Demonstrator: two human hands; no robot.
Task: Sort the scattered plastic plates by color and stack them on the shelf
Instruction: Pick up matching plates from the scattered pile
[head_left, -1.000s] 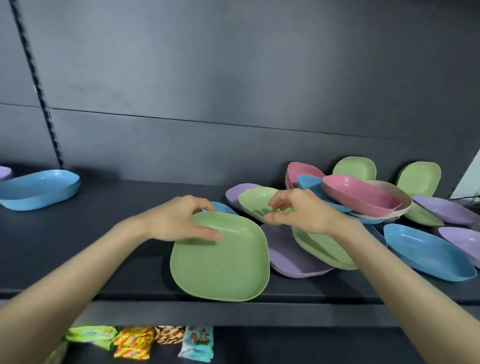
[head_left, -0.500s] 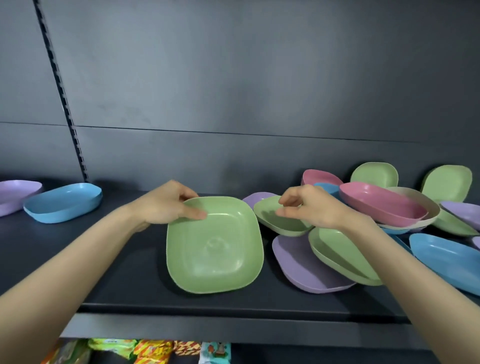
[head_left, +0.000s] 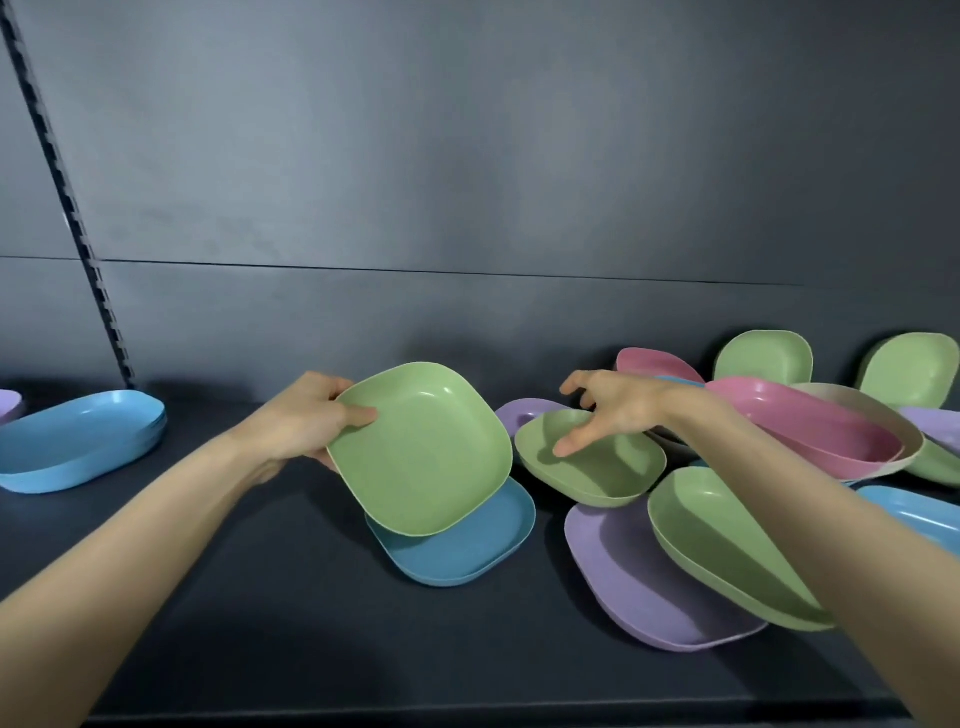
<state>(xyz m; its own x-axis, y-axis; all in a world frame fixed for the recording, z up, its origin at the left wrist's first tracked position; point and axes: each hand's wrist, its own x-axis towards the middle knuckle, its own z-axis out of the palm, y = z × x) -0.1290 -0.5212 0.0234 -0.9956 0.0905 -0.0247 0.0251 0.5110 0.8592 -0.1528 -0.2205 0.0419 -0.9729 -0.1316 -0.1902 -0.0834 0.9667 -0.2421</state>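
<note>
Shelf front (head_left: 260, 623): a dark, flat board whose near edge runs across at 6 o'clock. The widest bare stretch lies at 7 to 9 o'clock, which I judge to be room for a new colour stack.
Purple plate (head_left: 639, 587): lies flat at 4 o'clock, close to the front edge. A tilted green plate (head_left: 727, 551) leans across it and would likely slide if nudged.
Blue plate (head_left: 467, 545): lies flat on the shelf at 5 o'clock, just below the lifted plate and partly hidden by it.
Held green plate (head_left: 426, 452): off the shelf and tilted, with its hollow facing the camera.
Left hand (head_left: 296, 426): pinches the rim of the held green plate at its 9 o'clock corner, thumb inside and fingers behind.
Handling: it looks like thin, stiff, light plastic with a smooth skin. A rim pinch should do, but it could twist loose if swung.
Right hand (head_left: 618, 410): fingers spread, holding nothing, over the small green plate (head_left: 602, 467) at 2 o'clock. I cannot tell whether it touches.
Next hold: the raised near rim of the small green plate looks easiest to take.
Blue stack (head_left: 78, 441): sorted plates nested at 9 o'clock, well apart from the jumble.
Jumble: pink plates (head_left: 810, 431) overlap at 3 o'clock, so pulling one may tip the others.
Back wall (head_left: 467, 208): more green plates (head_left: 763, 358) lean on it at 1 to 2 o'clock, and there is open height above.
</note>
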